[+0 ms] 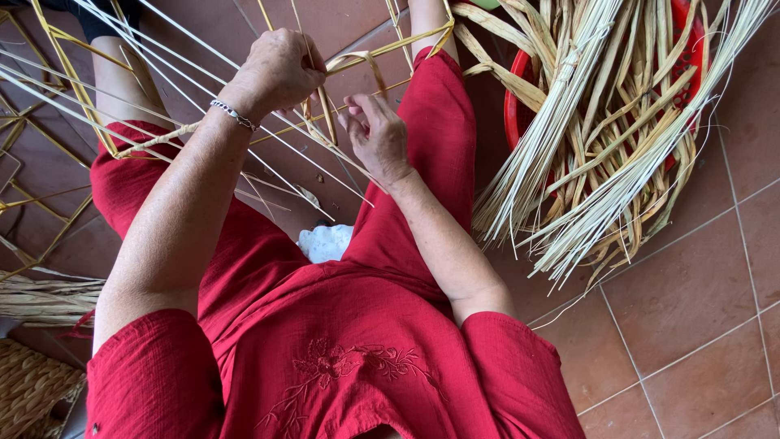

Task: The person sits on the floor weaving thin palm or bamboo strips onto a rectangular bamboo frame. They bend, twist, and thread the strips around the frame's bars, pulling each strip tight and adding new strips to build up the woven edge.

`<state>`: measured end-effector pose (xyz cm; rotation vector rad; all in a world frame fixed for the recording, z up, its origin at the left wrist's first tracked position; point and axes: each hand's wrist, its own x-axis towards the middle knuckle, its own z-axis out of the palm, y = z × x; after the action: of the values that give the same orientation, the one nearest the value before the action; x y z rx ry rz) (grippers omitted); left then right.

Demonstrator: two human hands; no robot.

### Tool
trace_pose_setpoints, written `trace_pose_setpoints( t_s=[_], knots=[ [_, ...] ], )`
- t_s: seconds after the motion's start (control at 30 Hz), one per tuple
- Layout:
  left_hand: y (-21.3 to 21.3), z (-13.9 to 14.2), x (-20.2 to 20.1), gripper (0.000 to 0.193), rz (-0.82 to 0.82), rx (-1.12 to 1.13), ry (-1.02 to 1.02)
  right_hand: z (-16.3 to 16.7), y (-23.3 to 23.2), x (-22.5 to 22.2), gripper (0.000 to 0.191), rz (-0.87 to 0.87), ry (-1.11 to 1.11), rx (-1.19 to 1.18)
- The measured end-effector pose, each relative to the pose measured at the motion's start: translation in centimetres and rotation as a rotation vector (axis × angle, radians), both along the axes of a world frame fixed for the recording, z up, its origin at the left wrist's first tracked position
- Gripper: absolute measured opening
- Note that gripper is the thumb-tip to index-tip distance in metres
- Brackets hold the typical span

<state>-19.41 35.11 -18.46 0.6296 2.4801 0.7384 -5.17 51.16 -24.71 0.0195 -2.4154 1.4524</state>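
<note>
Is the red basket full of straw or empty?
Full. The red basket is heaped with pale straw bundles that cover nearly all of it and spill over its rim onto the tiled floor.

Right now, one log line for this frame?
left hand: gripping frame strands | right hand: open grip, fingering straw strand | straw bundle: in red basket, untouched

A gold wire frame (382, 50) is lying across the knees, under both hands. Pale straw strands (268, 142) are fanning out beneath the left hand (276, 71).
</note>
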Motion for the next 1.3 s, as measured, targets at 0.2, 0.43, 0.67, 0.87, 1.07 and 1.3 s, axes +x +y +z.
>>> trace_pose_setpoints(
  t_s=[0.2,0.43,0.67,0.87,1.07,1.3],
  knots=[
    [-0.6,0.3,0.0,0.013,0.097,-0.009,-0.207,1.0,-1.5,0.8,0.024,0.067,-0.065,0.072],
    [-0.5,1.5,1.6,0.039,0.132,0.151,-0.239,3.8,2.2,-0.4,0.022,0.161,-0.559,-0.796],
    [-0.3,1.3,2.6,0.041,0.081,0.331,0.021,7.0,1.8,-1.4,0.023,0.366,-0.567,-0.57],
    [0.2,-0.7,3.8,0.028,0.114,0.237,0.312,7.0,2.9,-1.2,0.025,0.233,-0.374,-1.141],
    [0.4,-1.2,4.1,0.023,0.159,0.163,0.364,7.0,1.9,2.4,0.024,0.333,-0.509,-1.06],
    [0.4,-1.0,3.8,0.023,0.197,0.229,0.308,10.4,2.3,4.1,0.025,0.579,-0.793,-1.521]
  ],
)
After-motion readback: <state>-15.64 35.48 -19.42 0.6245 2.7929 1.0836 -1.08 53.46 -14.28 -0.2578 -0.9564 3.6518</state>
